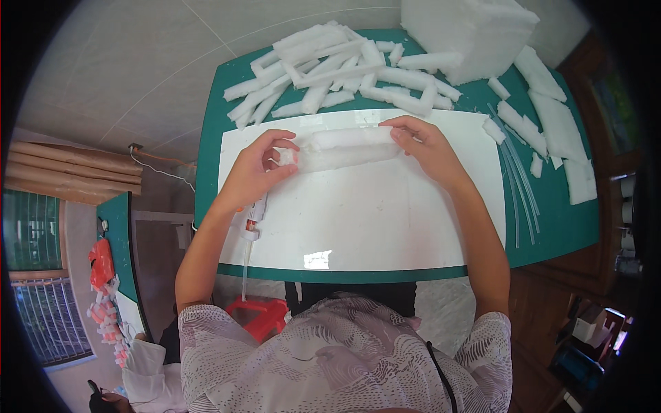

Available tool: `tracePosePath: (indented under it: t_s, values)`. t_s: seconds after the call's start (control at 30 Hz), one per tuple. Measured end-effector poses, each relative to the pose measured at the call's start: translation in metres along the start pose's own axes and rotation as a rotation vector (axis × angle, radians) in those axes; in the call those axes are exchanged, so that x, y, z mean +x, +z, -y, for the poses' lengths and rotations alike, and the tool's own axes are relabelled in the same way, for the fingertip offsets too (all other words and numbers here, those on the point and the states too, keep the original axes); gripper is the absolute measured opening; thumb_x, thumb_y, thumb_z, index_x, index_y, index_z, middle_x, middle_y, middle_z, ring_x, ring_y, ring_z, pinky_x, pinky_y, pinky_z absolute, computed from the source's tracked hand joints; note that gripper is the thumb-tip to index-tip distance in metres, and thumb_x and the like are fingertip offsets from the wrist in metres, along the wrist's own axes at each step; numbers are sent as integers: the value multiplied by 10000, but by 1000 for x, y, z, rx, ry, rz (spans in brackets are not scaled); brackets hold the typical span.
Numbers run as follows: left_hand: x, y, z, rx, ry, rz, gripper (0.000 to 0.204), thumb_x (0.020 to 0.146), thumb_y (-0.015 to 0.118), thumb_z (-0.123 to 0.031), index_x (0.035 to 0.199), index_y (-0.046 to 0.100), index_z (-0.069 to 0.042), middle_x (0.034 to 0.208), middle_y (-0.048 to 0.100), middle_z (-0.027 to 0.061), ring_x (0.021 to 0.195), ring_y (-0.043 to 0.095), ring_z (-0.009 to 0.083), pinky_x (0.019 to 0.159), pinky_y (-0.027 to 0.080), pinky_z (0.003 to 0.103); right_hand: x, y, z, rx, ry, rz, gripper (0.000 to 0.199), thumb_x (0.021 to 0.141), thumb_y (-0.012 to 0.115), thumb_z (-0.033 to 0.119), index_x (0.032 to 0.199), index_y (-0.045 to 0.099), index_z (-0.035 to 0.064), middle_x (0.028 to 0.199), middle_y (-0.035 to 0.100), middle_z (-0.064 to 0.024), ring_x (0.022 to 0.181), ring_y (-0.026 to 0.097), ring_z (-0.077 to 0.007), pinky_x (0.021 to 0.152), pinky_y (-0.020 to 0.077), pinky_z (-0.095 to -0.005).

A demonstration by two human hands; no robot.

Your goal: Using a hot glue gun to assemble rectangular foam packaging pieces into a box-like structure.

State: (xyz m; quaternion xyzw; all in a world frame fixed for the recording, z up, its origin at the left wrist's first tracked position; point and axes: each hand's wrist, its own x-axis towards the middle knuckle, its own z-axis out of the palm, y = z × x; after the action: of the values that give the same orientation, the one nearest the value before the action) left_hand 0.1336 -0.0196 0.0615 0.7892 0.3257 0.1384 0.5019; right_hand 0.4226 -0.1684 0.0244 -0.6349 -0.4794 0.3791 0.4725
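A long white foam strip (348, 138) lies crosswise over the white board (344, 220), with a greyer band along its near side that could be its own side or a reflection. My left hand (261, 166) is closed round the strip's left end, thumb below and fingers curled above. At the other end, my right hand (425, 146) pinches the strip between thumb and fingers. Partly hidden by my left forearm, a glue gun (253, 215) with a clear glue stick (246, 265) in its back rests near the board's left edge.
Many white foam offcuts (323, 65) are heaped on the green table (213, 138) behind the board. A big white foam block (468, 38) stands at the far right. Clear glue sticks (520, 182) lie right of the board. A red plastic stool (258, 320) is below; another person (148, 375) is at lower left.
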Motion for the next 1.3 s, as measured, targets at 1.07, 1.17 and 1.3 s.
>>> tracePosePath:
  t_s: [1.07,1.17,1.3]
  values:
    - [6,18,-4,366,166,3,442,870,723,-65,1276,549,-67,1097,682,161,785,645,229,767,526,341,-4,18,4,-92,-26,12,233,1000,587,218,1156,701,88,1042,655,-17,934,529,-122,867,445,-272]
    - [6,17,-5,339,145,-6,441,859,749,-84,1268,583,-84,1081,670,127,797,622,186,784,536,307,-3,20,-1,-78,-110,-43,232,995,616,250,1147,723,111,885,615,-7,744,462,-92,642,408,-219]
    - [5,17,-4,338,157,4,447,862,747,-103,1277,583,-73,1083,668,128,798,617,180,780,534,305,-3,19,-2,-85,-73,-31,233,995,617,256,1145,723,113,861,593,-2,720,445,-87,622,389,-215]
